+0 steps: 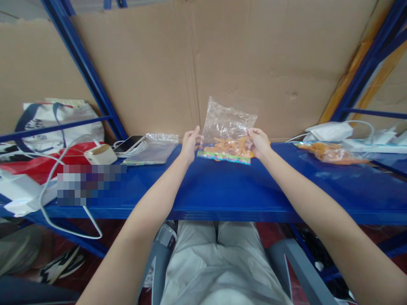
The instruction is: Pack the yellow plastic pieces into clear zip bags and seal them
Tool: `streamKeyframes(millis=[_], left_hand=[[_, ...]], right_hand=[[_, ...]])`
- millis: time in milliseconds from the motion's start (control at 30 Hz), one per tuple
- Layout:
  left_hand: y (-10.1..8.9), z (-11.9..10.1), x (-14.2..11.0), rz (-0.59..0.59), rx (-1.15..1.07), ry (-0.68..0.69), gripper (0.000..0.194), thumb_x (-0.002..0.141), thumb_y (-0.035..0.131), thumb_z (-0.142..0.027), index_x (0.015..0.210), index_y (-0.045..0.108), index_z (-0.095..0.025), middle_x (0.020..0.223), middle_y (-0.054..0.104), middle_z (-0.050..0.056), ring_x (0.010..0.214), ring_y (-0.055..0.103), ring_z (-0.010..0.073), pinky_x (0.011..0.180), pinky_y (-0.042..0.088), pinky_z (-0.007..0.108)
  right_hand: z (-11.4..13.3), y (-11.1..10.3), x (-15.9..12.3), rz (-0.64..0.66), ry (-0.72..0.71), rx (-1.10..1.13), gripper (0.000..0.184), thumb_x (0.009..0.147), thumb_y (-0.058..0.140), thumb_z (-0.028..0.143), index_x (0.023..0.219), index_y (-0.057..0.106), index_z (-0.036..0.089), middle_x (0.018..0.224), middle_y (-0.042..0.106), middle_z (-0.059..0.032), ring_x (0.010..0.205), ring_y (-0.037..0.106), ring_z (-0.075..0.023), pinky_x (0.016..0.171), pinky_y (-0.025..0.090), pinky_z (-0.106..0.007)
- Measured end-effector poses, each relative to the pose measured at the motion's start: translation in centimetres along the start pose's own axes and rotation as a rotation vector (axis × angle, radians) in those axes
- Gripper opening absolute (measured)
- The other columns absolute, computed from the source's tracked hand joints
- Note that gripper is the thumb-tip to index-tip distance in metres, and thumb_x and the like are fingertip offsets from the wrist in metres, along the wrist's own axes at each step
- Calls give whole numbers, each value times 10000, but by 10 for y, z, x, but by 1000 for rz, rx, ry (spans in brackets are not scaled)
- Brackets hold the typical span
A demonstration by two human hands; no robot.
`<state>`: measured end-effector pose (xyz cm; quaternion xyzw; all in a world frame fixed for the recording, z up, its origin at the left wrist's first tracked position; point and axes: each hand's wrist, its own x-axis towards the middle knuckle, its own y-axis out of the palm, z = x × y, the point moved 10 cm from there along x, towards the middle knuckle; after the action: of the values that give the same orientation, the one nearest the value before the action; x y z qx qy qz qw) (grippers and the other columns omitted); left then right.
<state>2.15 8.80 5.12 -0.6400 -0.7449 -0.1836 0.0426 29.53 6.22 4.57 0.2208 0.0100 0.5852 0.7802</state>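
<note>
A clear plastic bag [230,116] with a colourful strip along its lower edge stands tilted up over the blue shelf. Orange toy-like pieces [233,145] show through its lower part; whether all of them lie inside or some behind it, I cannot tell. My right hand [260,144] pinches the bag's right side near the orange pieces. At the left edge, my left hand [189,146] has its thumb raised apart from the fingers, whose tips reach the bag's edge.
Flat clear bags [152,149] lie to the left, beside a phone [129,144] and a white charger block [101,155] with cables. On the right are another bagged orange item [332,153] and a white power strip [365,146]. A cardboard wall [190,63] rises behind the blue shelf [229,190].
</note>
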Motion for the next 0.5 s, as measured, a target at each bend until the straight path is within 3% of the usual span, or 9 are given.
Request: streamKeyframes(millis=[100,200,267,367,500], left_hand=[[12,12,-4,117,-15,-85,446,857,584,-625,964,594,-193,737,681,58,617,651,160,516,489,245],[39,27,-21,344,21,-177,497,832,594,-653,945,653,-172,875,729,124,692,699,203,561,535,287],[52,34,-32,443,56,-203,447,833,634,-602,909,677,-163,909,738,124,639,692,176,559,538,275],[53,35,-36,417,78,-174,317,834,701,-459,848,684,-143,860,744,104,521,638,121,537,531,256],[42,26,-29,327,82,-108,216,845,708,-304,738,648,-126,637,687,42,438,569,89,510,512,229]], right_hand=[[1,-11,1,-107,12,79,203,858,523,84,731,430,212,573,539,90,408,461,-42,396,395,-138],[-3,0,-4,-44,49,108,221,867,524,67,739,422,217,611,602,66,521,614,-63,496,510,-147],[-10,13,-10,40,80,99,229,878,541,85,743,418,221,630,629,52,572,666,-87,527,546,-168],[-18,30,-20,127,100,69,214,899,553,127,758,425,225,634,644,46,577,682,-106,540,568,-199],[-16,32,-26,93,57,40,208,945,494,161,750,442,213,647,652,41,511,643,-84,539,553,-196]])
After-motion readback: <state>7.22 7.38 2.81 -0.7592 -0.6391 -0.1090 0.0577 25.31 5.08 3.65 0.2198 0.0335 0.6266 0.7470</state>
